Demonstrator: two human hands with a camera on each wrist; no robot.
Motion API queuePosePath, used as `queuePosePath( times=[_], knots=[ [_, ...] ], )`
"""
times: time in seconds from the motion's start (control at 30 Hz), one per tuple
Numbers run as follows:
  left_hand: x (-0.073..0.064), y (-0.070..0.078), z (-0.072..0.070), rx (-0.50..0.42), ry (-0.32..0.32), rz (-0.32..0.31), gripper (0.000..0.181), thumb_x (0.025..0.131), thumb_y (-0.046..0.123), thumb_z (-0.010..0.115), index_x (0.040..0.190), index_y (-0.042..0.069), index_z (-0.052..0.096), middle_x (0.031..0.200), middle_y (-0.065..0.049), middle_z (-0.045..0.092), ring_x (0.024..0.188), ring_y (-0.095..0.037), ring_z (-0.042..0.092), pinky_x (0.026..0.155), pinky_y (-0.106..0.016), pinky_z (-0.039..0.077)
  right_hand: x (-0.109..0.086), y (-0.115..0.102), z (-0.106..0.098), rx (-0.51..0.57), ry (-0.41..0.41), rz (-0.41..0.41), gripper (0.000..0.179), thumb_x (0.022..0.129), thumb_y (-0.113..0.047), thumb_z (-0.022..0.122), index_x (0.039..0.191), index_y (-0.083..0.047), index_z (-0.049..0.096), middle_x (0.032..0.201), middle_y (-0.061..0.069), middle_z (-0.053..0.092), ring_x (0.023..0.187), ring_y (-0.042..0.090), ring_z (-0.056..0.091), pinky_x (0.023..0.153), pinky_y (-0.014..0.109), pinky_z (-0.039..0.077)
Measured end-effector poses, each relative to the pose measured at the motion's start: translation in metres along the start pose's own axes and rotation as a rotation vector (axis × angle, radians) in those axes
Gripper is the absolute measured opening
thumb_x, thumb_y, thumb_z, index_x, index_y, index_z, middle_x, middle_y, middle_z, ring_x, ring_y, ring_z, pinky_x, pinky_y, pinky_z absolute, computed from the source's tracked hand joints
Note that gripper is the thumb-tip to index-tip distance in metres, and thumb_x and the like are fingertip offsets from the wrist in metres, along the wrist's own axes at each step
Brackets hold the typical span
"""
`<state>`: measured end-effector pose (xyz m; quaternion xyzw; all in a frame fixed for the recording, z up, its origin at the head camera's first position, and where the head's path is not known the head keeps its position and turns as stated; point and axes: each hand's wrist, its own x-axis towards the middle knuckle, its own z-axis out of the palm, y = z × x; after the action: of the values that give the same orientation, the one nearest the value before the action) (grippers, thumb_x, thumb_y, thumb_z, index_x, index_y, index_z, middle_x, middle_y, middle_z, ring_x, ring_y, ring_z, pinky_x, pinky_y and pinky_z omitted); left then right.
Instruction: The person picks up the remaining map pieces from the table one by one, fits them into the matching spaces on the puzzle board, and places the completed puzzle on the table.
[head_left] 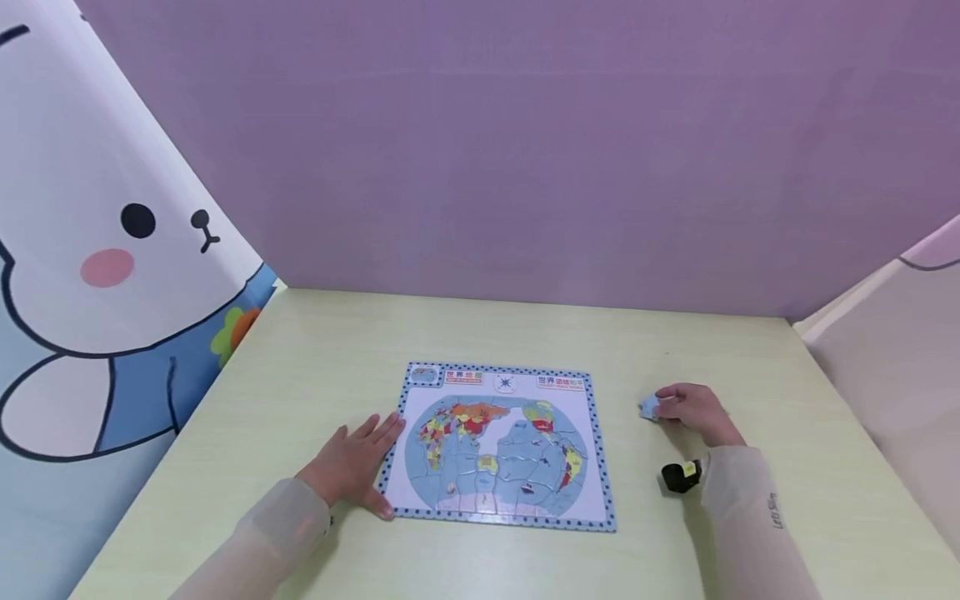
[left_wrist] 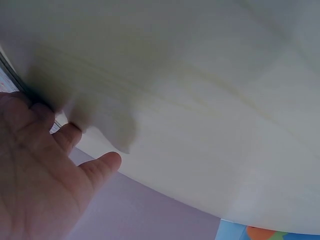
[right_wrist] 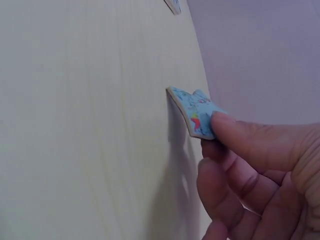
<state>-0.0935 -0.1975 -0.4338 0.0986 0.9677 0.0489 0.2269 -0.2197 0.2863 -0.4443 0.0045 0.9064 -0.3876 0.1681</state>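
A world map jigsaw puzzle [head_left: 517, 467] lies flat on the table, framed by a blue dotted border. A white gap in the map shows bare backing near its upper middle. My left hand [head_left: 356, 462] rests with spread, straight fingers at the puzzle's left edge; the left wrist view shows the same hand [left_wrist: 45, 165] from the palm side. To the right of the puzzle, my right hand [head_left: 693, 410] pinches a light blue puzzle piece [right_wrist: 195, 112] between thumb and fingers. That piece has a small red and yellow patch and is held over the tabletop.
The pale wooden table [head_left: 337, 333] meets a purple wall panel [head_left: 525, 167] at the back. On the left stands a panel with a cartoon animal [head_left: 135, 325]. A black wrist device [head_left: 681, 477] sits by the right sleeve.
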Motion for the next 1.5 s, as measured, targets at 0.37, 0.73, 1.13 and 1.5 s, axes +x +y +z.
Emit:
queuePosePath(
  times=[0.37,0.73,1.13,1.5],
  knots=[
    [0.0,-0.001,0.0,0.03,0.005,0.016,0.122,0.057,0.058,0.084,0.151,0.006,0.027,0.157,-0.01,0.024,0.143,-0.037,0.018,0.106,-0.067,0.02,-0.011,-0.012,0.007,0.073,-0.017,0.011,0.035,0.089,-0.012,0.065,0.118,0.008,0.061,0.105,0.014,0.067,0.087,0.018,0.058,0.073,0.031,0.048],
    [0.0,-0.001,0.001,0.02,-0.002,0.021,0.121,0.057,0.057,0.085,0.151,0.005,0.027,0.157,-0.011,0.024,0.143,-0.038,0.018,0.106,-0.068,0.019,-0.02,-0.029,0.026,0.188,-0.029,-0.037,0.035,0.086,-0.008,0.066,0.116,0.01,0.062,0.089,0.004,0.071,0.077,0.012,0.063,0.07,0.03,0.048],
    [0.005,-0.005,0.005,0.025,0.013,0.039,0.122,0.056,0.058,0.084,0.15,0.004,0.027,0.156,-0.012,0.024,0.142,-0.039,0.018,0.105,-0.069,0.019,-0.024,-0.049,0.051,0.261,-0.056,-0.016,0.03,0.087,-0.005,0.066,0.114,0.008,0.063,0.094,0.009,0.07,0.083,0.018,0.066,0.076,0.035,0.054],
    [0.007,-0.006,0.007,0.009,-0.009,0.022,0.123,0.056,0.057,0.085,0.151,0.006,0.025,0.157,-0.011,0.023,0.143,-0.039,0.016,0.105,-0.069,0.017,-0.022,-0.063,0.068,0.302,-0.078,-0.015,0.028,0.087,-0.004,0.066,0.113,0.007,0.065,0.098,0.014,0.071,0.084,0.02,0.068,0.077,0.034,0.055]
  ],
)
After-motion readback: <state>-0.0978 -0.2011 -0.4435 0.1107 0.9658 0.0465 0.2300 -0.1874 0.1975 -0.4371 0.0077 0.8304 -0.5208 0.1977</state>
